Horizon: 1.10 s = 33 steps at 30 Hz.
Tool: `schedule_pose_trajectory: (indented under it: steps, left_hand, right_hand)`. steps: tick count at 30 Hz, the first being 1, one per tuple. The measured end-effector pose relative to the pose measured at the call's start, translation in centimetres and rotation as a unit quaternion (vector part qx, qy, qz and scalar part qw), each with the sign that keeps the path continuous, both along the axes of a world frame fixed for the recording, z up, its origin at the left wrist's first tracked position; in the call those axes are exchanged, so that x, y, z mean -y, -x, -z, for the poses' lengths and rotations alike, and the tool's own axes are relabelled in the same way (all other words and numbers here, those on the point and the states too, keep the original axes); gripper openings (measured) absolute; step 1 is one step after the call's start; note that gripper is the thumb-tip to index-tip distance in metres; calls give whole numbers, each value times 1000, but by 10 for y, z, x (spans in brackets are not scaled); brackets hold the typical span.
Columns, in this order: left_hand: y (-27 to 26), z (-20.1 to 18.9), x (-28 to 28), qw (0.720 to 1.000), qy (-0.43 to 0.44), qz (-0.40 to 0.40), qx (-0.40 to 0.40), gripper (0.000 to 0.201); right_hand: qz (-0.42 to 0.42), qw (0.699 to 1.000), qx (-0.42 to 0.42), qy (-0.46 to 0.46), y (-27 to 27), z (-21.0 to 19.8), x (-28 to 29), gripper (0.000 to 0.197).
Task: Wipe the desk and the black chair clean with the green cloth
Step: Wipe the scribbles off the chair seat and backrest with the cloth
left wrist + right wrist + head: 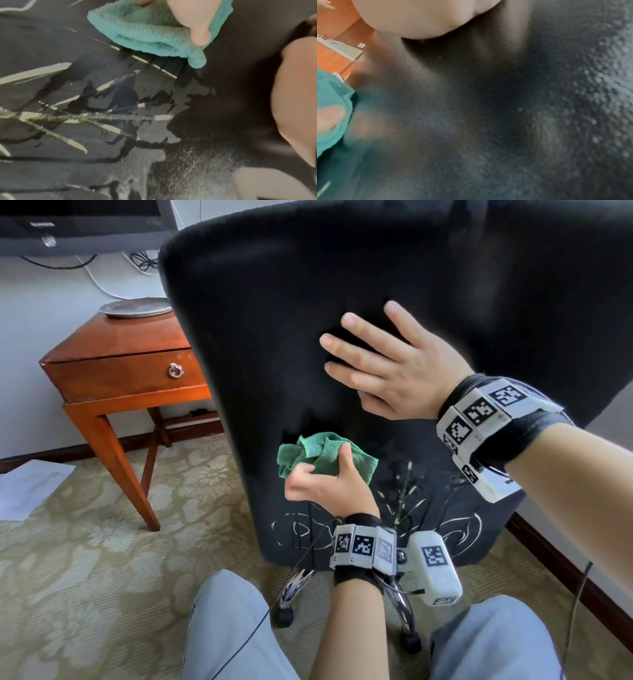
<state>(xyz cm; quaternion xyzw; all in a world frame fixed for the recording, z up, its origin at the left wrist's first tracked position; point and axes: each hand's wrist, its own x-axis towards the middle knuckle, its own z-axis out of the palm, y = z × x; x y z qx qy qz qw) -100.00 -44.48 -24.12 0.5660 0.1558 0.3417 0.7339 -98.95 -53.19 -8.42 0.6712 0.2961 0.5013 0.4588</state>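
From the head view, the person stands behind the black chair [308,302]; the chair's back fills most of the picture and leans toward them; the right hand [394,364] lies flat on it with the fingers spread out, holding nothing, just pressing. Lower down, the left hand [325,477] has its fingers and thumb curled round the green cloth [318,453], which is bunched up in a soft lump against the chair's back. Under the cloth there are pale scratchy marks [404,494] on the black. The wooden desk [120,347] stands off to the left, well apart from both hands, with a silver plate [137,308] on top. The chair has shiny legs on wheels [284,616], so I think it would roll or spin if nobody held it; the flat hand looks like a good way to keep it in place.

From the left wrist view, the cloth [150,31] looks fluffy and floppy; a finger [197,23] squashes it onto the chair; it looks light and easy to scrunch, so holding it in a bunch seems best. The chair's skin [120,148] looks smooth, with pale lines and cloudy grey patches; it may be a bit slippery.

From the right wrist view, all is close and blurry; the chair [505,108] looks bumpy like leather; the heel of the right hand [419,17] rests on it; the cloth [332,94] peeks in at the left edge.
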Motion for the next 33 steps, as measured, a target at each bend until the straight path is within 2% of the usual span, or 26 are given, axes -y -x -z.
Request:
schedule_pose_trajectory:
  steps: [5,8,11,15,17,21,26,29,31,33]
  left_hand:
    - [2,12,2,999,-36,22,16,22]
    - [10,25,10,989,-114,89,19,44]
    - [10,42,10,957,-260,124,-28,66]
    - [1,52,4,935,-335,112,-3,68]
    - [1,47,4,936,-332,115,1,69]
    - [5,34,4,956,-254,148,-5,63]
    - [-3,34,-5,967,-230,107,-25,64]
    - [-6,43,-15,981,-160,95,-60,67]
    - [-5,42,-12,983,-126,107,-75,69]
    - [3,38,1,979,-135,133,-75,71]
  right_hand:
    - [-6,1000,7,2,-2,2,2,46]
    - [-1,1000,18,7,-1,1,2,47]
    - [1,1000,19,10,-1,1,2,47]
    - [11,999,27,20,-1,-1,1,47]
    - [12,999,31,20,-1,-2,0,46]
    - [5,1000,21,15,0,-1,-4,44]
    - [7,1000,3,9,1,-1,-9,44]
    - [10,1000,-2,2,1,-1,-12,44]
    - [12,1000,-10,4,0,0,-14,43]
    - [16,1000,-12,6,0,0,-15,43]
